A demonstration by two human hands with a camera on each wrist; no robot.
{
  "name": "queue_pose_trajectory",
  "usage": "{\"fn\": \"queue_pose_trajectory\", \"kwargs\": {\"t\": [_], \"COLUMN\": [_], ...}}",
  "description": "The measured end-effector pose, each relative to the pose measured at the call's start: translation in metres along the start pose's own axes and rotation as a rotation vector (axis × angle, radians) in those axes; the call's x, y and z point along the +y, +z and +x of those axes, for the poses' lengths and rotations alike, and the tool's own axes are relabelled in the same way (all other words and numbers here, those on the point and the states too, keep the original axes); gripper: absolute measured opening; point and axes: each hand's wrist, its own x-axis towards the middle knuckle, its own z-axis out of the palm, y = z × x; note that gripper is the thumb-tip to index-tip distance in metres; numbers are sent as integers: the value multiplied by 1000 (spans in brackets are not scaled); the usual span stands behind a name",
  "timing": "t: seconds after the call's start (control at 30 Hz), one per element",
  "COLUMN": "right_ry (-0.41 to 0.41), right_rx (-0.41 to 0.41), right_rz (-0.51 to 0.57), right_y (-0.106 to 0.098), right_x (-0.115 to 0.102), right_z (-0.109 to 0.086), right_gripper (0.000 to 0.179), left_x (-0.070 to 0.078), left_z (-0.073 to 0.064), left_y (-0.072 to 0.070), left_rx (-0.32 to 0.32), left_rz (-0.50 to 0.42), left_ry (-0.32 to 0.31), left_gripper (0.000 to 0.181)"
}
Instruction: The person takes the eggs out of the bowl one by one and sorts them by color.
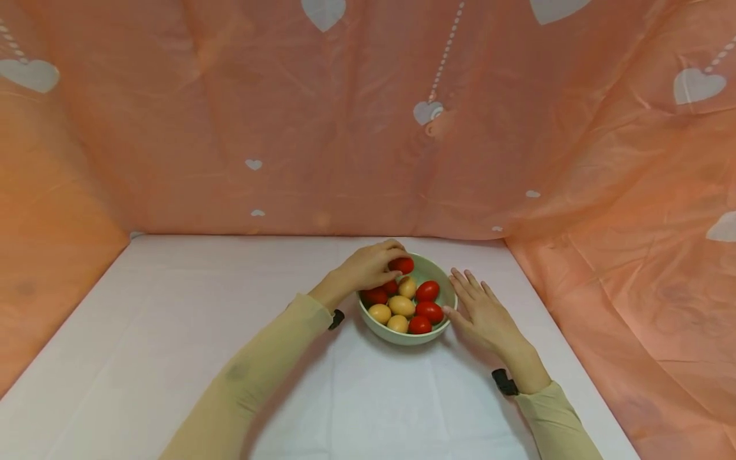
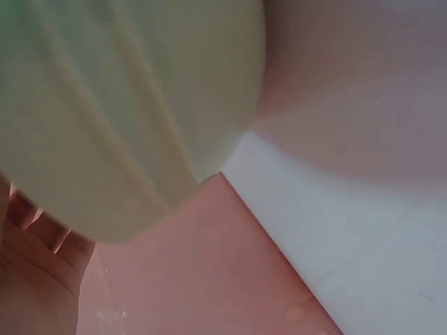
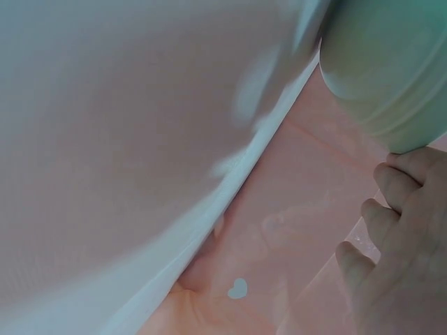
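Note:
A pale green bowl [image 1: 405, 340] stands on the table, holding several red and tan egg-shaped things that look like eggs. My left hand [image 1: 368, 267] reaches over the bowl's far left side, its thumb and fingers around a red egg [image 1: 402, 265]. Beneath that hand, another red egg [image 1: 375, 296] is partly covered. A tan egg [image 1: 401, 306] lies mid-bowl, and a red egg [image 1: 428, 291] sits to its right. My right hand [image 1: 489, 317] rests against the bowl's right rim with fingers extended. In the right wrist view, fingertips touch the bowl's outer wall [image 3: 391, 77]. The left wrist view hides the held egg behind the bowl.
A white cloth covers the table [image 1: 190, 358]. Orange-pink sheeting [image 1: 345, 147] with pale hearts hangs behind it and along both sides. The bowl stands toward the table's back right, near the right-hand sheet [image 1: 644, 306].

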Motion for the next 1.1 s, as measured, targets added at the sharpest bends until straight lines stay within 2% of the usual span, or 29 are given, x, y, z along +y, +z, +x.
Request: {"fn": "queue_pose_trajectory", "kwargs": {"t": [0.27, 0.5, 0.8, 1.1], "right_ry": [-8, -13, -11, -5], "right_rx": [4, 3, -2, -2], "right_rz": [-2, -6, 1, 5], "right_y": [2, 0, -1, -1], "right_x": [1, 2, 0, 1], "right_z": [0, -1, 0, -1], "right_gripper": [74, 73, 74, 74], "left_x": [4, 1, -8, -18], "left_z": [-24, -50, -85, -113], "left_y": [-10, -20, -37, -48], "left_rx": [130, 227, 316, 362], "left_rz": [-69, -114, -75, -17], "left_ry": [-16, -77, -104, -98], "left_gripper": [44, 44, 50, 48]}}
